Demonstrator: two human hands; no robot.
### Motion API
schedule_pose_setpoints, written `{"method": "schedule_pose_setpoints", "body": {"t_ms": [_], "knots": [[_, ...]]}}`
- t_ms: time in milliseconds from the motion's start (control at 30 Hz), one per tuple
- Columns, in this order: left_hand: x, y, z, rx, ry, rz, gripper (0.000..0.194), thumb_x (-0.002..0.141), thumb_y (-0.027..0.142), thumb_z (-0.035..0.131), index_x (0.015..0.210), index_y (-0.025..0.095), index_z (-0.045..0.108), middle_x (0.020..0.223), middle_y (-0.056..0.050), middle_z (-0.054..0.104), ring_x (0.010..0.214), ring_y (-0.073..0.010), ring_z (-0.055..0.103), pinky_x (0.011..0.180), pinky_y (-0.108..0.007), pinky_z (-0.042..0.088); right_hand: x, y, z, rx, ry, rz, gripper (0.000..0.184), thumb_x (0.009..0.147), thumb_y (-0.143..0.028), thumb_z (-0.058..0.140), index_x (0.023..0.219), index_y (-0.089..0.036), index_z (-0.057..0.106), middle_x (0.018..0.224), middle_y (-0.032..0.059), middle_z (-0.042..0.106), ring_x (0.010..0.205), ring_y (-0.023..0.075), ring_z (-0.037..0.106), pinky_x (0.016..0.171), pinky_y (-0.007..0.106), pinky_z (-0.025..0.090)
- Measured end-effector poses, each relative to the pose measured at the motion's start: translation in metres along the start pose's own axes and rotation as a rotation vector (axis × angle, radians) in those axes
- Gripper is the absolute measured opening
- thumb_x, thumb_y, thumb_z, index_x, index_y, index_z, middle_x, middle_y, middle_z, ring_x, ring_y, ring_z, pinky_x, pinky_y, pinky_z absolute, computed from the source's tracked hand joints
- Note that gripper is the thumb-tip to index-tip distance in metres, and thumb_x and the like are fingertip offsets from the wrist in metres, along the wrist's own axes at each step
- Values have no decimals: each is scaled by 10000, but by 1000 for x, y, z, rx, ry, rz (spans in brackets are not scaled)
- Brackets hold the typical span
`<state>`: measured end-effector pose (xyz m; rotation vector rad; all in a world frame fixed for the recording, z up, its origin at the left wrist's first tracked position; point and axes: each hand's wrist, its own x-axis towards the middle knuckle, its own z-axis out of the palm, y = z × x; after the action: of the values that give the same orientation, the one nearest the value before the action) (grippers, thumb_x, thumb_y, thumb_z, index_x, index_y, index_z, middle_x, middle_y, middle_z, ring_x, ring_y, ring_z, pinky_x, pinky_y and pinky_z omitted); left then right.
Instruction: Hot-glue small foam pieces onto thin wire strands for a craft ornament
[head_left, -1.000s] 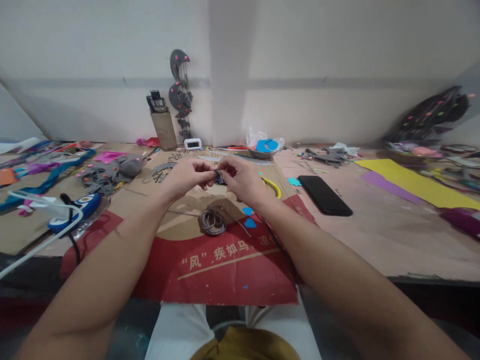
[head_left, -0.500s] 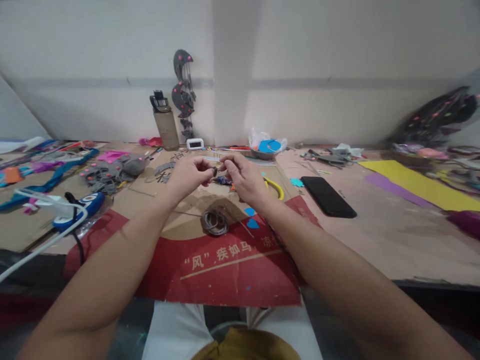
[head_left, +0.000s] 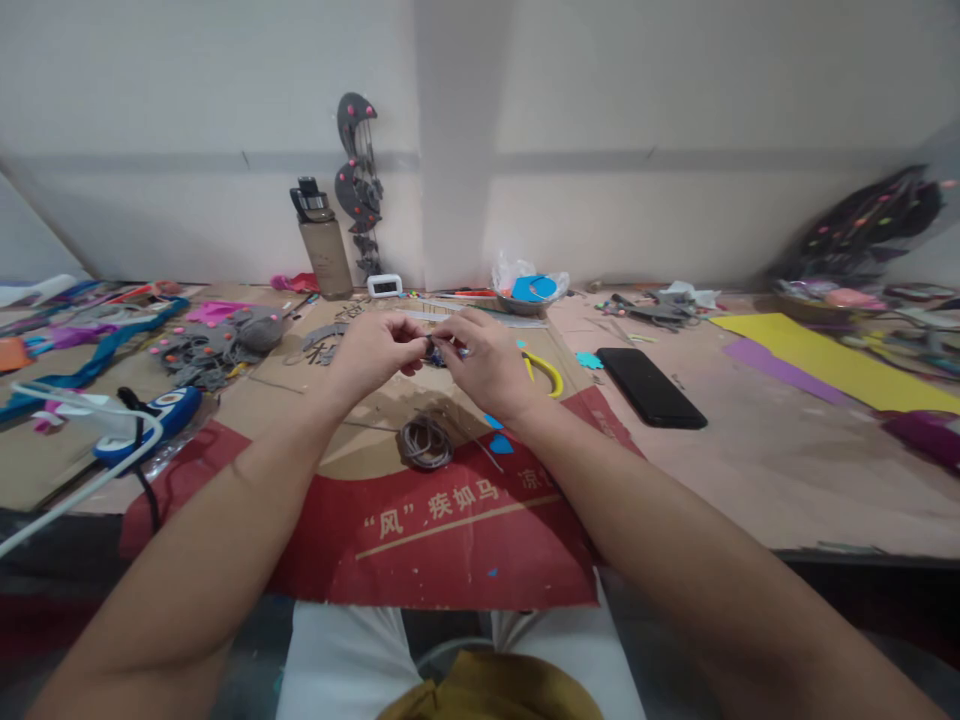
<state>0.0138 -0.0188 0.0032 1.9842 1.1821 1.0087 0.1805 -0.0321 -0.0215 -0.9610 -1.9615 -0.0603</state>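
My left hand (head_left: 380,350) and my right hand (head_left: 484,355) meet above the cardboard, fingertips almost touching. Both are closed in a pinch around a small dark piece (head_left: 430,347) too little to name. Just behind and below the fingers lies something dark blue, mostly covered by my right hand. A coil of grey-brown cord (head_left: 425,441) rests on the red-printed cardboard sheet (head_left: 450,560) nearer to me. Blue heart cut-outs (head_left: 501,444) lie beside my right wrist. Yellow-handled pliers or scissors (head_left: 553,375) show partly behind that hand.
A black phone (head_left: 651,388) lies to the right, near yellow foam sheet (head_left: 832,360). At the back stand a bottle (head_left: 326,255), a small white clock (head_left: 385,286) and a bowl (head_left: 525,304) with blue pieces. Grey felt pieces (head_left: 217,345) and a blue power strip (head_left: 169,415) are left.
My right hand has moved slightly left, its fingers now pinching right beside the left fingertips. The gap between the hands has closed. The whole view has shifted a little.
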Motion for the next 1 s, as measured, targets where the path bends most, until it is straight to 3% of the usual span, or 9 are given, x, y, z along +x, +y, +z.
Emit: {"method": "schedule_pose_setpoints", "body": {"t_ms": [200, 333, 667, 833, 1000], "knots": [[0, -2, 1, 55, 5, -20, 84, 693, 215, 616, 697, 148, 667, 526, -40, 636, 457, -143, 600, 435, -210, 432, -1, 1, 3, 10, -26, -91, 248, 847, -124, 463, 1058, -176, 581, 988, 91, 600, 929, 189, 529, 810, 314, 424], [0, -1, 1, 32, 3, -40, 76, 688, 204, 608, 694, 148, 659, 548, -42, 645, 481, -144, 609, 467, -221, 462, -1, 3, 2, -16, -53, -109, 174, 881, -160, 444, 933, -188, 607, 946, 83, 604, 932, 192, 527, 821, 325, 417], [-1, 3, 9, -85, 224, 23, 83, 685, 234, 627, 695, 152, 617, 569, -4, 613, 489, -108, 570, 467, -206, 456, -1, -9, 7, 179, 82, 184, 83, 826, -217, 522, 775, -180, 577, 729, 15, 593, 673, 129, 518, 649, 260, 395], [0, -1, 11, -156, 238, 40, 114, 712, 265, 624, 725, 152, 625, 561, 2, 595, 483, -91, 525, 437, -194, 401, -1, -11, 16, 407, 86, 426, 161, 815, -320, 521, 739, -184, 558, 661, -10, 574, 599, 111, 501, 571, 240, 380], [2, -3, 14, -295, 254, 14, 111, 713, 263, 636, 722, 153, 625, 536, 13, 564, 449, -70, 454, 424, -196, 336, -2, -9, 23, 501, 81, 481, 206, 819, -369, 501, 738, -186, 549, 668, -12, 568, 601, 108, 502, 569, 236, 391]]}}
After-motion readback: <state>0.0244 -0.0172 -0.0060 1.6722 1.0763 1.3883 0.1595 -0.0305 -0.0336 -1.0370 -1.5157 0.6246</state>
